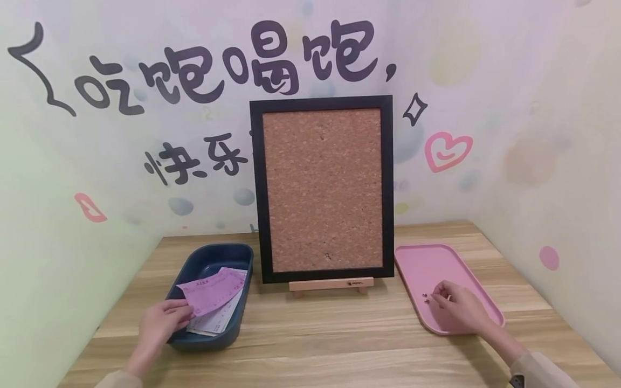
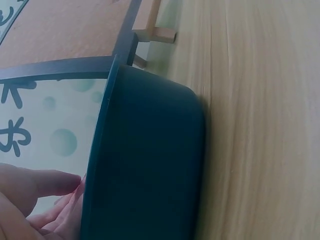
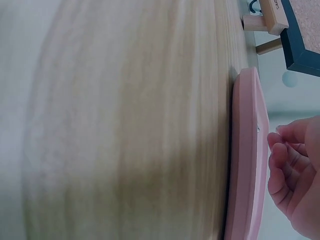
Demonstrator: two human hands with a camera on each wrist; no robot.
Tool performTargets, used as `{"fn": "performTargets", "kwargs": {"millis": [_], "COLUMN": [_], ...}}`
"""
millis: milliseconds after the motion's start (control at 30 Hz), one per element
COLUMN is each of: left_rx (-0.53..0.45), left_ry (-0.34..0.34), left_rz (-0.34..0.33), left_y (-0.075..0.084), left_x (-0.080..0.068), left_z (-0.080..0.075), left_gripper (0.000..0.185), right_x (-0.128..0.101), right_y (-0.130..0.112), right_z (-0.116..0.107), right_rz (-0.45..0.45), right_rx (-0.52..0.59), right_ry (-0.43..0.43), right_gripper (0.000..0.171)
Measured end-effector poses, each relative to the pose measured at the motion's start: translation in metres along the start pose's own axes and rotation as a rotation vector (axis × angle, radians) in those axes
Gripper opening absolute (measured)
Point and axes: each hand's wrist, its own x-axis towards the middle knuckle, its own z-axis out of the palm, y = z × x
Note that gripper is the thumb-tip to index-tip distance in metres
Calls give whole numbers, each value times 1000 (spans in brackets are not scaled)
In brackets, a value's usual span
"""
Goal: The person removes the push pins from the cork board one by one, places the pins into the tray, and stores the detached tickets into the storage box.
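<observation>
— What are the hands doing?

— The left hand [image 1: 157,326] reaches into the dark blue tub [image 1: 194,269] at the left of the wooden table [image 1: 339,334] and pinches the near corner of a pink slip [image 1: 213,291] between thumb and fingers. The right hand [image 1: 461,310] rests in the pink tray [image 1: 422,267] on the right, fingers curled with the tips drawn together next to a couple of small pins [image 1: 426,298]. Whether it already grips one, I cannot tell; they are too small.

— What is in the tub?

— The pink slip lies on top, tilted, its far end sticking up over the rim. Beneath it is a white printed paper [image 1: 218,320] lying flat. The back part of the tub shows bare bottom. From the left wrist view only the tub's outer wall [image 2: 145,165] and the fingers [image 2: 50,182] at its rim can be seen.

— And the tray?

— It's shallow, and only those tiny pins show, near the fingertips. The right wrist view gives the tray edge-on [image 3: 247,160] with the curled fingers [image 3: 285,160] above it.

— Between the two?

— A black-framed cork board [image 1: 322,188] stands upright on a small wooden easel [image 1: 331,284], against the wall.
</observation>
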Motion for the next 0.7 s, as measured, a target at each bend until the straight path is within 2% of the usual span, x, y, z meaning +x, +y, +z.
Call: {"fn": "performTargets", "kwargs": {"millis": [67, 167, 500, 700], "left_rx": [27, 44, 93, 86], "left_ry": [-16, -31, -56, -64], "left_rz": [-6, -13, -12, -24], "left_y": [3, 0, 7, 6], "left_x": [-1, 3, -2, -2], "left_z": [0, -1, -2, -1], "left_gripper": [35, 39, 34, 36], "right_x": [-1, -2, -3, -4], "right_y": [1, 4, 9, 10], "right_z": [1, 2, 5, 4], "right_rz": [1, -16, -84, -101], "right_rx": [0, 0, 29, 57], "right_ry": [-10, -23, -57, -78], "right_gripper": [6, 6, 10, 7]}}
